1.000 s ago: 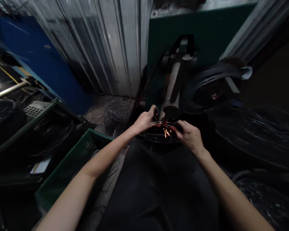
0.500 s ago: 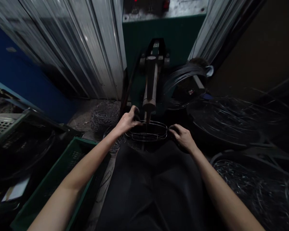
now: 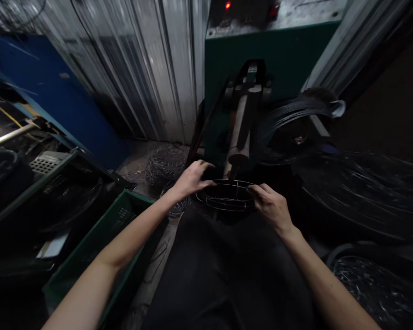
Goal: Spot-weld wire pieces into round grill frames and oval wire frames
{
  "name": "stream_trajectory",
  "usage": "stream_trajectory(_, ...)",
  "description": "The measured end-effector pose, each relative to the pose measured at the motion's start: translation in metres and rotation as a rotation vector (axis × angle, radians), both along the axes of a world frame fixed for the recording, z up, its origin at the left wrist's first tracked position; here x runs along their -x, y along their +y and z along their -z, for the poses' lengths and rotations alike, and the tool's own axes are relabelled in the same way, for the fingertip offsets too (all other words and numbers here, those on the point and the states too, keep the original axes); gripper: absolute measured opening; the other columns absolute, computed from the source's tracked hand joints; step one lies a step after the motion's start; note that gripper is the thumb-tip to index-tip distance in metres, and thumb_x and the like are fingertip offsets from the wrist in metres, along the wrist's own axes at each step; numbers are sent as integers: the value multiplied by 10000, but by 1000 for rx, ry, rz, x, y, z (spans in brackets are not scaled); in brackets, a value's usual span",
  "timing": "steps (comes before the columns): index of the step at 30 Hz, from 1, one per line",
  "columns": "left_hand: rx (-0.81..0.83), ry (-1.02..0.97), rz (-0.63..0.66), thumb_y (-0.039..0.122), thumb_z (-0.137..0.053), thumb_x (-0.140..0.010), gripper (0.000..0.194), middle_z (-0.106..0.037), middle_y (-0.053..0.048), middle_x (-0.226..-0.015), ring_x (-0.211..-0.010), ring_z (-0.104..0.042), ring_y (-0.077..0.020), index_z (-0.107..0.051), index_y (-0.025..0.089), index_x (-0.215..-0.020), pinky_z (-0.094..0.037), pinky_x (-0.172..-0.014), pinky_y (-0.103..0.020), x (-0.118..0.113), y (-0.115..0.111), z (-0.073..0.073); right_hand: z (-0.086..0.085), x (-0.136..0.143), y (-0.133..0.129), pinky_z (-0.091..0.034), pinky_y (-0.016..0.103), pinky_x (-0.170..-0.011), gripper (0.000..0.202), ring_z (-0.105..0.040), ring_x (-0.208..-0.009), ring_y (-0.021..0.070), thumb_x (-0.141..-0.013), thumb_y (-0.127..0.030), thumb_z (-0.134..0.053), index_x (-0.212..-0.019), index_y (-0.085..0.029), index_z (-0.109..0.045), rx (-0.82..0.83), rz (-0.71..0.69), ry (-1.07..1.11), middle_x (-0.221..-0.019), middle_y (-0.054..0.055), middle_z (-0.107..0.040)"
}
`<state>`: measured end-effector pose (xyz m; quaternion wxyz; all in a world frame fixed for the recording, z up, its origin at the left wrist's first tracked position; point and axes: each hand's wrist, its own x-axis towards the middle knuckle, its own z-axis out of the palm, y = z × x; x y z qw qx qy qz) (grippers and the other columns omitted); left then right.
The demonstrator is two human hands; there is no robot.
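1. Sitting before a green welding machine (image 3: 275, 50), a person reaches both bare arms forward over a dark lap to a round wire frame (image 3: 227, 196).
2. The wire frame – a shallow oval basket of thin rings and cross wires – lies level just below the tip of the machine's rod-like electrode arm (image 3: 241, 130), between the two hands.
3. The left hand (image 3: 192, 178) is at the frame's left rim with fingers spread and loosely extended; the fingertips touch or hover at the rim, and a firm grip cannot be made out.
4. The right hand (image 3: 272, 206) is curled over the frame's right rim, fingers bent around the wire, holding it.
5. A red indicator light (image 3: 227, 5) glows on the machine's top panel.
6. To the left stands a green plastic crate (image 3: 99, 247), just beside the person's left forearm.
7. A tangled bundle of wire (image 3: 165, 162) lies on the floor beyond the left hand – near corrugated metal sheeting (image 3: 141, 68).
8. Dark coils of wire (image 3: 361, 192) fill the right side, blurred.
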<state>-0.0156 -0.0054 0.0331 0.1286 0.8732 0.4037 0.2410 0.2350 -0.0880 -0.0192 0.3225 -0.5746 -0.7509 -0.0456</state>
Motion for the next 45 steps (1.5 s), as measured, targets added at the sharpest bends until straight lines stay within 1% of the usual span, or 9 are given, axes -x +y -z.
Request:
stream_trajectory(3, 98, 132, 90, 337, -689, -732, 417, -635, -88, -1007, -953, -592, -212, -587, 137, -1084, -449, -827, -292, -20, -3, -3, -7, 13, -1, -301, 233, -473, 326, -518, -595, 119, -941, -315, -355, -929, -195, -658, -36, 38, -119, -732, 36, -590)
stream_trajectory(7, 261, 124, 130, 279, -662, -757, 262, -680, -59, -880, -833, -626, -186, -647, 138, -977, -444, -705, -240, -29, -1, -2, -14, 21, 0, -323, 240, -509, 340, -526, -646, 133, -930, -396, -371, -920, -209, -655, 41, -9, -49, -759, 38, -583)
stream_trajectory(12, 188, 121, 141, 259, -686, -730, 300, -685, -72, -924, -877, -629, -198, -645, 136, -1000, -442, -715, -231, -29, -1, 5, -18, 23, 6, -340, 277, -534, 526, -504, -643, 170, -822, -667, -389, -760, -207, -636, 100, 89, 14, -692, 41, -537)
stream_trajectory(17, 108, 148, 149, 245, -682, -736, 297, -680, -95, -937, -895, -629, -208, -643, 125, -1004, -447, -744, -244, -33, -1, 10, -17, 24, 10, -331, 281, -531, 593, -508, -624, 170, -763, -755, -357, -655, -213, -572, 193, 130, 78, -656, 33, -541)
stream_trajectory(22, 121, 142, 146, 248, -689, -733, 320, -683, -94, -951, -913, -630, -205, -646, 130, -1027, -443, -752, -233, -33, 0, 11, -20, 25, 11, -325, 282, -521, 580, -512, -621, 177, -739, -760, -385, -639, -216, -559, 209, 155, 105, -659, 41, -556)
stream_trajectory(25, 168, 92, 144, 244, -686, -734, 344, -686, -84, -964, -910, -631, -196, -640, 139, -1058, -438, -742, -221, -30, -1, 8, -24, 24, 11, -347, 282, -535, 548, -530, -627, 173, -763, -724, -402, -659, -216, -579, 214, 110, 178, -682, 43, -582)
stream_trajectory(30, 283, 14, 142, 249, -682, -732, 263, -692, -37, -864, -822, -630, -161, -665, 150, -976, -417, -678, -196, -26, 0, 2, -28, 22, 15, -390, 293, -589, 467, -577, -694, 187, -801, -646, -439, -722, -224, -623, 241, 40, 248, -747, 44, -624)
stream_trajectory(41, 300, 62, 116, 276, -693, -711, 286, -691, -48, -850, -833, -628, -184, -669, 152, -967, -414, -675, -219, -29, 12, 1, -24, 19, 25, -405, 289, -604, 406, -580, -711, 179, -804, -588, -478, -751, -225, -652, 254, 48, 249, -785, 39, -634)
stream_trajectory(45, 318, 105, 141, 295, -693, -712, 280, -686, -48, -836, -802, -624, -182, -664, 146, -948, -414, -670, -229, -29, 15, 1, -23, 23, 25, -409, 293, -605, 367, -576, -698, 177, -796, -555, -514, -784, -222, -668, 278, 78, 273, -785, 34, -635)
